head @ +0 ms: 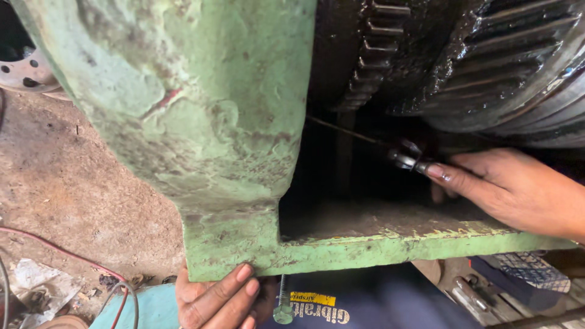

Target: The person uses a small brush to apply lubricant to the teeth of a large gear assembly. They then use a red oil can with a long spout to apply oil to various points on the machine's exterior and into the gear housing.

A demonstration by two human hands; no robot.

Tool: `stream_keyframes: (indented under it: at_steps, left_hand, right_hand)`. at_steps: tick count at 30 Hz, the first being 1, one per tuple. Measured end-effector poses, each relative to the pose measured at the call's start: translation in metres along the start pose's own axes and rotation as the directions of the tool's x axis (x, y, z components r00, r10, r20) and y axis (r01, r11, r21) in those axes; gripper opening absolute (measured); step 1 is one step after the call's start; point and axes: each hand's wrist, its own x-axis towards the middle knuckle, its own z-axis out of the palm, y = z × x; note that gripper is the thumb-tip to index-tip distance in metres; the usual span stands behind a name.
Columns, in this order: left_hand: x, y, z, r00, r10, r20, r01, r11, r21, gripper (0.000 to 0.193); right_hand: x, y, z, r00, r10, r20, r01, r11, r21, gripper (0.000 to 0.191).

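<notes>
- Lower left of frame: dirt floor (67, 183), a red cable (55, 250) and crumpled paper scraps (36, 283) are seen.
- Centre: a worn green cast machine housing (201, 122) with a flat bottom flange is shown.
- Bottom centre: the left hand (216, 298) is pressed against the flange's lower edge, fingers together and extended.
- Just right of it, a threaded bolt (283, 301) hangs below the flange.
- Bottom centre: a yellow rectangular patch with lettering is printed on dark blue clothing (365, 304).
- Upper right: greasy black gears (487, 55) are exposed.
- Right middle: a small metal fitting (407, 159) inside the dark opening is pinched by the right hand (512, 189) fingertips.
</notes>
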Motion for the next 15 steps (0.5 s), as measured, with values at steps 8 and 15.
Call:
stream_keyframes:
  at_steps: [8, 15]
  left_hand:
    - [-0.005, -0.004, -0.006, 0.992, 0.112, -0.052, -0.113, 0.993, -0.032, 0.007]
    - [-0.002, -0.007, 0.000, 0.985, 0.146, -0.089, -0.147, 0.989, -0.007, 0.007]
  right_hand:
    - [0.004, -0.014, -0.003, 0.997, -0.066, -0.038, 0.066, 0.998, 0.002, 0.050]
    - [0.003, -0.020, -0.003, 0.995, -0.058, -0.078, 0.059, 0.998, 0.020, 0.056]
